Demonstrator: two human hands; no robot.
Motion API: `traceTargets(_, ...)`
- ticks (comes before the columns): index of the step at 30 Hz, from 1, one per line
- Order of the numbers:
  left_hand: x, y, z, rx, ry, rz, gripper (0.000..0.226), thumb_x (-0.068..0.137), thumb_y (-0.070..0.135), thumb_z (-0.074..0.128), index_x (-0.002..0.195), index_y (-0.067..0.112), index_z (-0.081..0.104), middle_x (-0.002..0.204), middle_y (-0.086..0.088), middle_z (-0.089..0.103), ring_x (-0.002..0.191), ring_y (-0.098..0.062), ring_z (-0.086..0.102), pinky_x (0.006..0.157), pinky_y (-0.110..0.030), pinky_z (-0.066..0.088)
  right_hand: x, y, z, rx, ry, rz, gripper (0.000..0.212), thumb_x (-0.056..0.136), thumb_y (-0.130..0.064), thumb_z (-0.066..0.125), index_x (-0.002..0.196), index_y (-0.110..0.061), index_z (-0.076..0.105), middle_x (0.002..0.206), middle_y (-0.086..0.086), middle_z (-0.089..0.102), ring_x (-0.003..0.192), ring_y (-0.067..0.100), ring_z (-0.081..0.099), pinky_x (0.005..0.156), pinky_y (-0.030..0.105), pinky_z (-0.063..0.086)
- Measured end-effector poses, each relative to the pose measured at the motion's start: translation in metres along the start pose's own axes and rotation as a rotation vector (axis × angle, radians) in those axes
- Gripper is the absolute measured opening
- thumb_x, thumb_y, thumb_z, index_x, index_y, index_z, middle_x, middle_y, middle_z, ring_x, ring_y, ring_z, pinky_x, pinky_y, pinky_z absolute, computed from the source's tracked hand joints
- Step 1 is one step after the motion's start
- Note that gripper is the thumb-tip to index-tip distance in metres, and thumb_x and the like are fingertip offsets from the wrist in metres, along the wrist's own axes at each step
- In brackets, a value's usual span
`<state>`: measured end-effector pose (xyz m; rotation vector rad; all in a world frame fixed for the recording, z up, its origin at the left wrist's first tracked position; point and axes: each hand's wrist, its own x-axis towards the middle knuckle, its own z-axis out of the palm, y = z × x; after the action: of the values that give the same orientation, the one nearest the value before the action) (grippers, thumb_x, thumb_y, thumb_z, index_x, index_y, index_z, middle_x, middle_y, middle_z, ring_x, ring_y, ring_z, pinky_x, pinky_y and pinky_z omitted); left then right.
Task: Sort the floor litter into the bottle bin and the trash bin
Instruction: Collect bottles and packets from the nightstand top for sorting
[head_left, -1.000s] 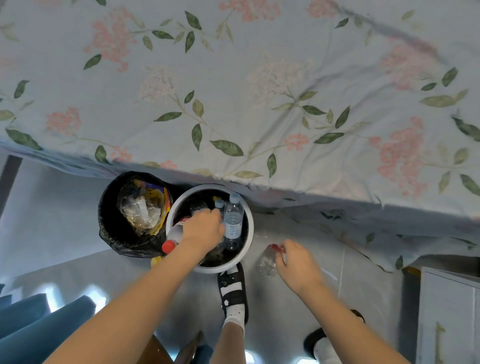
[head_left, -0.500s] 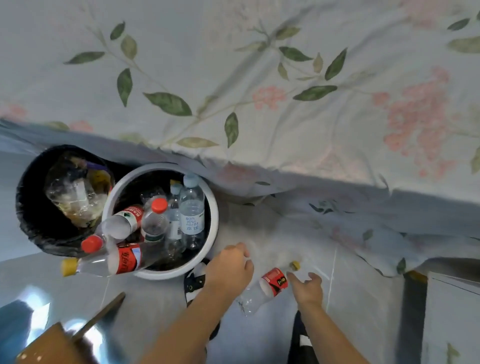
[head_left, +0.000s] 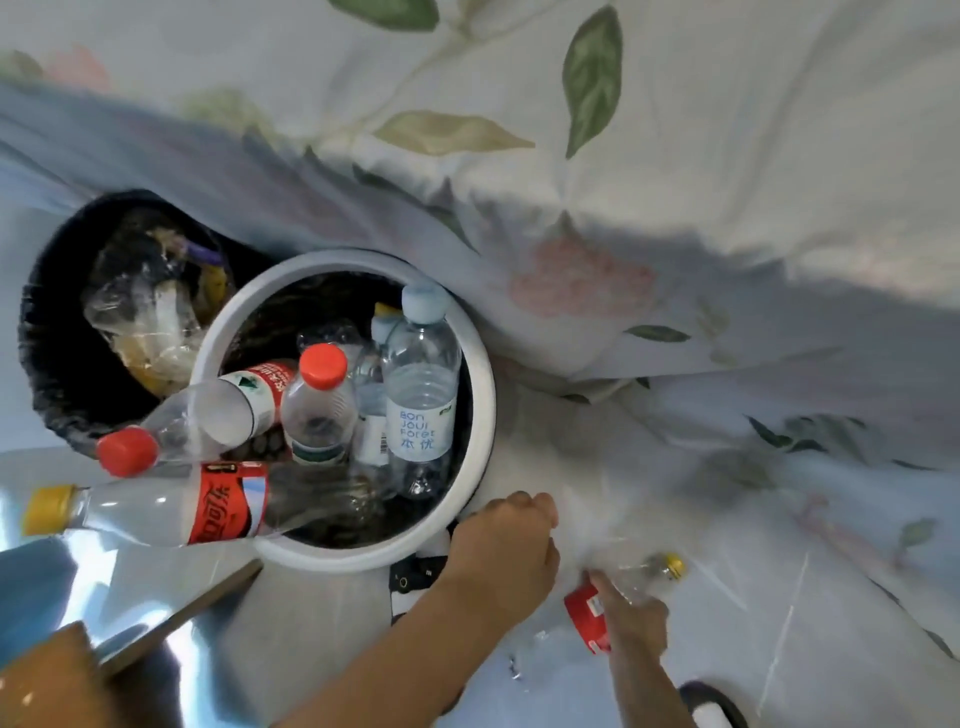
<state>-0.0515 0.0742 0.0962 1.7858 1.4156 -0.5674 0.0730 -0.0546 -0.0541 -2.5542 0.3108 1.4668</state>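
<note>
— Two hands are seen low over the floor, and one bottle is being dealt with. A clear bottle with a red label (head_left: 589, 616) is gripped by the right hand (head_left: 636, 626), fingers wrapped over its middle; the yellow cap is left sticking out beyond the fingertips, pointing away from the person.

— And the left hand (head_left: 506, 551)?

— Nothing is held in it, so far as can be made out. Its fingers are curled loosely, knuckles just beside the near rim of the white bottle bin (head_left: 483, 415). It is probably parked there as a guide for the drop.

— Where is the bin from the grip?

— It is found to the left of the gripped bottle and a little farther from the person, close by, with the left hand in between. It is already crowded: a water bottle with a pale blue cap (head_left: 422, 395) is stood upright, and a cola bottle (head_left: 171, 512) is propped across the rim, neck hanging outside, presumably because no room is left to sink in.

— So the mid-body grasp is sensible?

— It is judged so; the bottle can be tipped in base first or laid on top.

— The trash bin?

— The black-lined trash bin (head_left: 47, 364) is set beyond the white one, farthest from the grip, and crumpled plastic wrappers (head_left: 140, 317) are seen inside it.
</note>
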Motion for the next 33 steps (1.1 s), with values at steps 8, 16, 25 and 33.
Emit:
traceTargets(8,-0.085,0.004,-0.072,-0.052,0.039,-0.114,0.029,0.095,0.022,0.044,0.122,0.014,0.052,0.121,-0.006,0.058,0.11,-0.027,0.057,0.087,-0.036,0.047,-0.173,-0.135,-0.09,-0.022,-0.037,-0.824,0.056,0.069,-0.03,0.083,0.112,-0.023,0.048,0.096,-0.009,0.057,0.087,0.009,0.059,0.083,0.03,0.043)
traceTargets(16,-0.178,-0.048,-0.137,-0.112,0.215,-0.268,0.023,0.097,0.031,0.039,0.111,0.019,0.053,0.107,0.0,0.06,0.097,-0.021,0.059,0.08,-0.033,0.051,-0.349,-0.191,-0.075,-0.06,-0.377,-1.273,0.049,0.064,-0.024,0.087,0.097,-0.04,0.054,0.093,-0.025,0.066,0.091,-0.01,0.061,0.077,0.007,0.045)
traceTargets(25,-0.215,-0.103,-0.146,-0.16,0.255,-0.365,0.025,0.099,0.033,0.038,0.116,0.022,0.052,0.112,0.002,0.061,0.099,-0.016,0.06,0.081,-0.03,0.052,-0.344,-0.158,0.042,-0.684,-0.321,-1.346,0.085,0.061,-0.062,0.073,0.133,-0.037,0.035,0.127,-0.01,0.054,0.12,0.017,0.05,0.092,0.04,0.051)
traceTargets(33,-0.214,-0.096,-0.159,-0.215,0.231,-0.311,0.021,0.098,0.03,0.041,0.114,0.023,0.054,0.099,0.003,0.058,0.094,-0.016,0.057,0.076,-0.028,0.048,-0.337,-0.176,0.038,-0.836,-0.286,-1.052,0.094,0.076,-0.045,0.073,0.147,-0.013,0.021,0.145,0.011,0.037,0.134,0.028,0.038,0.103,0.042,0.039)
